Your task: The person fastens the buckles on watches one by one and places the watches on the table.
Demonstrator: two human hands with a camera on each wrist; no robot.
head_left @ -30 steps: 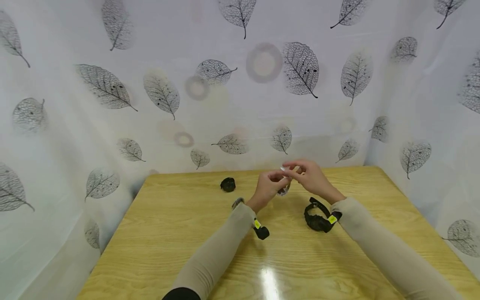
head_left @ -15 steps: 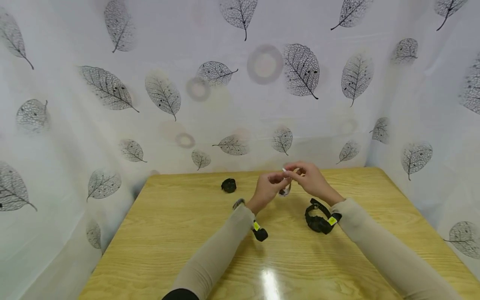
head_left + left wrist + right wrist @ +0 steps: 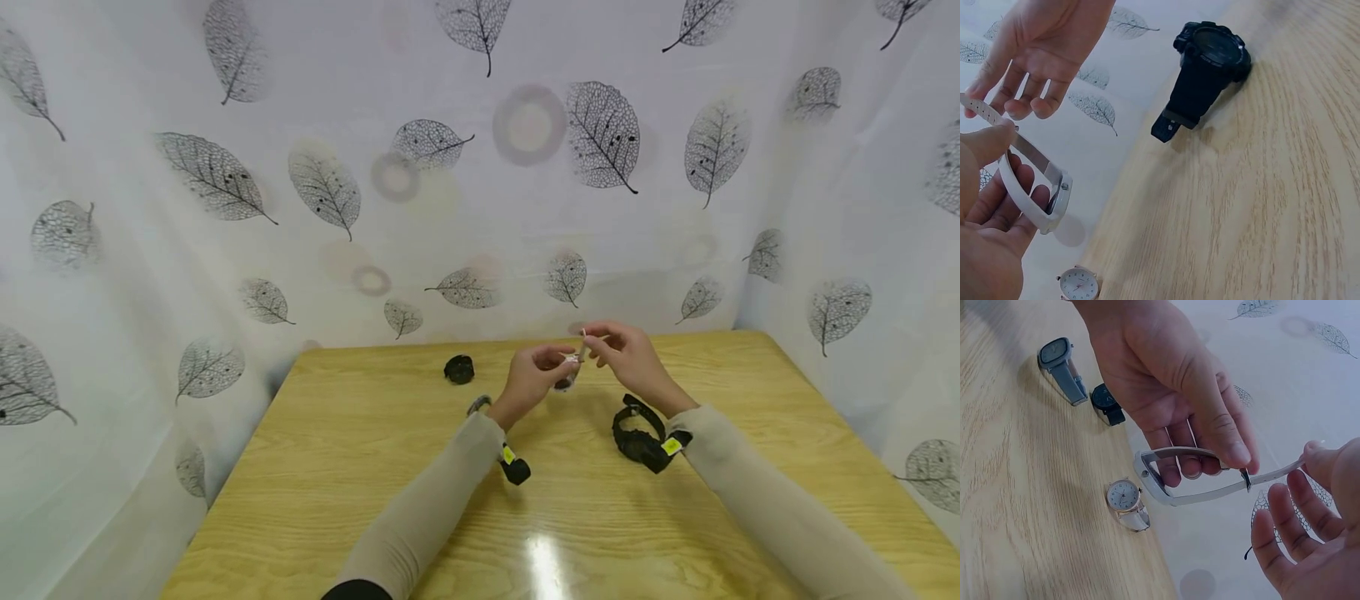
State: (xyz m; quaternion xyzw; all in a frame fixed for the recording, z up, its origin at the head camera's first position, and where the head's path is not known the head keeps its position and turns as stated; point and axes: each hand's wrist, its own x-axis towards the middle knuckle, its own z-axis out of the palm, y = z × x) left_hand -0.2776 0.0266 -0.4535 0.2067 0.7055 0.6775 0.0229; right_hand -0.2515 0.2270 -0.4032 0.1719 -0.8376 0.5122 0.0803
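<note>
A white wristwatch (image 3: pixel 1154 481) is held up above the table between both hands, its strap looped through the buckle. My left hand (image 3: pixel 528 375) pinches the strap at the buckle between thumb and fingers, its other fingers curled beside the case. The pale strap end is pinched between the thumb and index finger of my right hand (image 3: pixel 626 354), whose remaining fingers are loosely bent. In the left wrist view, the strap holes (image 3: pixel 982 109) show between the two hands. The dial faces away from both wrist cameras.
On the wooden table (image 3: pixel 337 467), a chunky black watch (image 3: pixel 641 446) stands near my right wrist. A smaller black watch (image 3: pixel 459 369) lies at the back. The right wrist view also shows a blue-grey watch (image 3: pixel 1055 351) and a rose-gold watch (image 3: pixel 1124 495). A leaf-print curtain (image 3: pixel 450 208) surrounds the table.
My right hand has shifted slightly right, away from the left one. The strap end now stands more upright in its fingertips, and the gap between the hands is wider.
</note>
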